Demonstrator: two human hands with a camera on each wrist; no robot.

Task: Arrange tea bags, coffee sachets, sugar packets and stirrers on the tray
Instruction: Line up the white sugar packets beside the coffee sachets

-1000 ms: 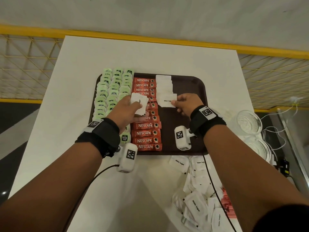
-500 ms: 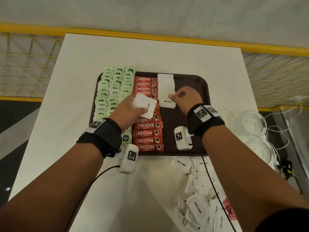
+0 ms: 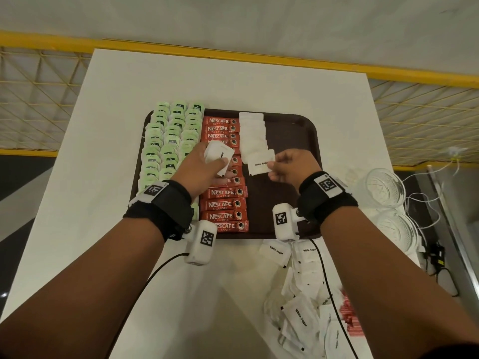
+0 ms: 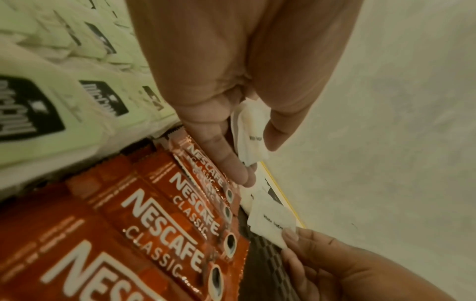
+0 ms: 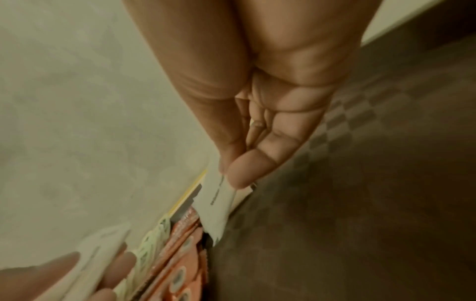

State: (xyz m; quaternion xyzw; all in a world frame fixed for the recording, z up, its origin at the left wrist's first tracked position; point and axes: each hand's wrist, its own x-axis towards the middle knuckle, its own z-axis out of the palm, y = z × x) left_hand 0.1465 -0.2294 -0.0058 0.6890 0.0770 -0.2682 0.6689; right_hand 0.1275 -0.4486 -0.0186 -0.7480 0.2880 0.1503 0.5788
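Sugar packets [image 3: 252,134] lie in an overlapping white column on the brown tray [image 3: 293,130], just right of the red coffee sachets [image 3: 224,193], which sit beside 3 columns of green tea bags [image 3: 168,141]. In the head view the right hand [image 3: 293,168] pinches 1 packet marked "White Sugar" [image 3: 260,163] by its right edge at the near end of that column. The left hand [image 3: 199,169] holds a small bunch of packets [image 3: 219,156] above the sachets. More loose packets [image 3: 300,314] are heaped on the white table [image 3: 108,177] near the tray's front right corner, and 2 glass bowls [image 3: 385,187] stand to the right.

The left wrist view shows the left hand's fingers [image 4: 221,154] and thumb curled round the folded white packets [image 4: 248,134], over the Nescafe row [image 4: 165,220].

The right wrist view shows thumb and fingers [image 5: 242,171] closed on 1 packet [image 5: 215,205], hanging over the tray's chequered surface [image 5: 335,224].
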